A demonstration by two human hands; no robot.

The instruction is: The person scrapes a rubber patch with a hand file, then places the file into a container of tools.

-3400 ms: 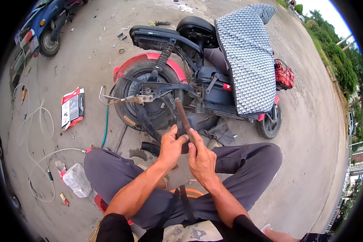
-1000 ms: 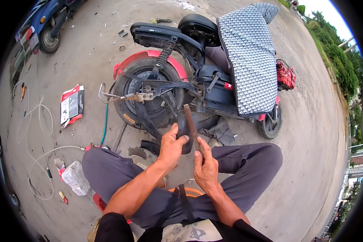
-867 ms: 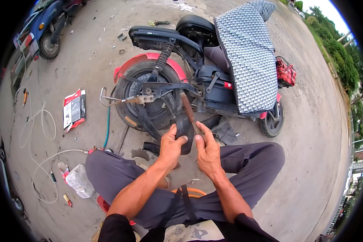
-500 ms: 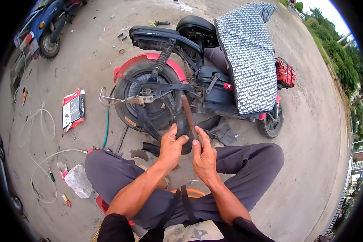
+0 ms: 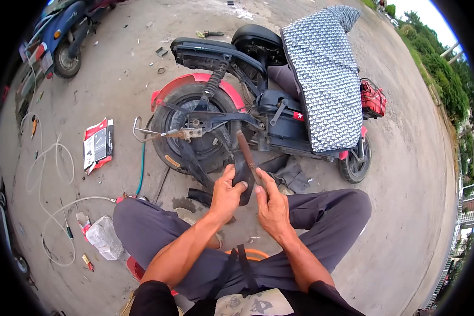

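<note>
My left hand (image 5: 227, 194) is closed round a black rubber inner tube (image 5: 242, 176), thumb on top. The tube hangs from the rear wheel (image 5: 176, 124) of an electric scooter (image 5: 284, 113). In my right hand (image 5: 272, 203) is a long, flat, rusty brown file (image 5: 246, 150), pointing away from me. Fingers and thumb pinch its near end, and it lies along the right side of the tube stretch. Whether the file touches the rubber I cannot tell. My fingers partly hide both things.
A metal lever (image 5: 166, 134) juts left from the wheel. Left on the ground are a red-and-white packet (image 5: 98, 146), a clear hose (image 5: 45, 210), a teal hose (image 5: 141, 171) and a plastic-wrapped block (image 5: 104, 238). A patterned cover (image 5: 324, 79) drapes over the scooter's front. Another scooter (image 5: 63, 39) stands far left.
My right hand has moved slightly down and right, drawing the file a little toward me. My left hand keeps its hold on the inner tube. The whole view has shifted slightly.
</note>
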